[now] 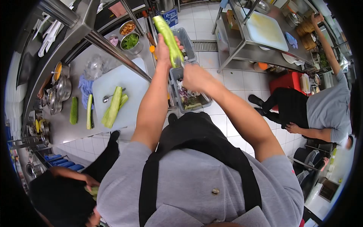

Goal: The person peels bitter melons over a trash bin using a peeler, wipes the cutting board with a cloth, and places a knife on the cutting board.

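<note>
My left hand (163, 52) is closed around the middle of a partly peeled cucumber (165, 31), a long pale-green one held tilted over the scrap bins. At the cucumber's lower end, my right hand (196, 78) is a fist around a small metal tool (179, 61); blur and my fingers hide its exact kind. Beneath my hands a grey bin (206, 101) contains peelings and purple onion scraps. To the left, pale-green cucumber pieces (112, 109) and a metal spoon (106, 98) rest on a white cutting board (130, 81).
An unpeeled cucumber (73, 110) lies left of the board, near a blue cloth (86, 87). A bowl of chopped greens (131, 41) stands farther back. A metal shelf post (117, 55) crosses above the counter. One co-worker (327, 106) stands right, another (62, 193) lower left.
</note>
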A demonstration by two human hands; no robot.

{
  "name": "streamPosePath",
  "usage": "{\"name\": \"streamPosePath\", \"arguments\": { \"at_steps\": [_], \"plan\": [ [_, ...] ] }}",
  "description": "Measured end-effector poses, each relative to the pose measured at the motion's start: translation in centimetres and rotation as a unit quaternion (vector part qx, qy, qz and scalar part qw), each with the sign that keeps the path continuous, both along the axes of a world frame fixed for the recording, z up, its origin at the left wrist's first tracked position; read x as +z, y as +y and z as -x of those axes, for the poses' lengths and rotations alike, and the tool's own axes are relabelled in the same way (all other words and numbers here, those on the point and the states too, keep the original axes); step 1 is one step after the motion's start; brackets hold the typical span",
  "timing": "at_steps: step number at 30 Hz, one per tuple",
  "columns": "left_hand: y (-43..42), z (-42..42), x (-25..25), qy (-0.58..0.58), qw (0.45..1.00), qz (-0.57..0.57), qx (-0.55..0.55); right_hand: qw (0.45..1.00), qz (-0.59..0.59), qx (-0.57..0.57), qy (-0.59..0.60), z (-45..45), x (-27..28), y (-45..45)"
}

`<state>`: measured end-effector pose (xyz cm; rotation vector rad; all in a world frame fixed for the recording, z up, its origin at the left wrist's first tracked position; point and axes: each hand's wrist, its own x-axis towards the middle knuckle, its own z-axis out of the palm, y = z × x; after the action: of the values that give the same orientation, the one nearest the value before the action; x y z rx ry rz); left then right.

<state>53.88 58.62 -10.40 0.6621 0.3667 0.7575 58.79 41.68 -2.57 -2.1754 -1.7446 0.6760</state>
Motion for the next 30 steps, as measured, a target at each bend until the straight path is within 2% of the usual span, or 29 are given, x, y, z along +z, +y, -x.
{"name": "streamPosePath", "arguments": {
  "at_steps": [2, 3, 5, 6, 7, 8, 10, 12, 13, 16, 18, 20, 24, 26, 27, 28, 30],
  "plan": [
    [1.9, 0.7, -0.8, -0.007, 1.0, 0.025, 0.008, 0.996, 0.081, 0.024, 0.015, 0.2, 0.0, -1.9],
    [2.4, 0.8, -0.8, 0.024, 1.0, -0.004, 0.016, 0.996, 0.085, 0.022, 0.017, 0.1, 0.1, -1.9],
    [2.4, 0.8, -0.9, 0.03, 0.999, -0.013, 0.005, 0.999, -0.014, -0.046, -0.015, -0.8, 1.0, -1.1],
    [2.2, 0.7, -0.7, 0.038, 0.999, -0.025, -0.008, 0.999, -0.014, -0.05, -0.017, -0.7, 0.5, -0.6],
    [2.2, 0.2, -1.1, 0.032, 0.999, -0.021, -0.001, 0.999, -0.005, -0.034, -0.016, -0.2, -0.7, 0.3],
    [2.8, -0.4, -1.7, 0.086, 0.996, -0.036, 0.01, 0.999, 0.002, -0.027, -0.023, -0.4, -1.8, 1.0],
    [4.4, -0.8, -3.7, 0.162, 0.983, -0.075, 0.039, 0.995, 0.04, 0.062, -0.065, 0.5, -4.3, -1.0],
    [5.8, -0.9, -4.3, 0.153, 0.987, -0.022, 0.037, 0.991, 0.131, 0.0, 0.0, 0.9, -3.9, -3.1],
    [5.5, -0.9, -3.5, 0.192, 0.981, -0.011, 0.033, 0.992, 0.118, -0.041, 0.015, 0.4, -3.1, -3.8],
    [2.8, -0.7, -1.8, 0.258, 0.965, -0.035, -0.022, 0.987, 0.067, -0.146, 0.001, -1.2, -2.6, -4.6],
    [2.5, 0.6, -3.0, 0.256, 0.955, -0.059, -0.135, 0.983, 0.054, -0.176, 0.0, -1.9, -1.7, -3.7],
    [2.3, 1.0, -3.5, 0.184, 0.957, -0.083, -0.209, 0.975, 0.019, -0.215, -0.053, -2.5, -1.7, -2.3],
    [1.1, 1.4, -2.9, 0.183, 0.939, -0.086, -0.279, 0.963, -0.042, -0.254, -0.074, -5.2, -3.7, 0.9],
    [1.2, 2.9, -2.2, 0.175, 0.93, -0.085, -0.311, 0.95, -0.139, -0.278, -0.019, -6.8, -5.6, 3.1],
    [1.2, 3.7, -1.1, 0.196, 0.913, -0.099, -0.343, 0.948, -0.138, -0.287, -0.017, -7.5, -6.9, 4.2],
    [0.8, 3.7, -0.3, 0.213, 0.892, -0.116, -0.382, 0.958, -0.179, -0.218, 0.042, -8.1, -6.9, 4.8],
    [1.0, 4.2, -0.2, 0.19, 0.873, -0.033, -0.448, 0.953, -0.06, -0.181, 0.234, -9.5, -5.6, 4.1]
  ]
}}
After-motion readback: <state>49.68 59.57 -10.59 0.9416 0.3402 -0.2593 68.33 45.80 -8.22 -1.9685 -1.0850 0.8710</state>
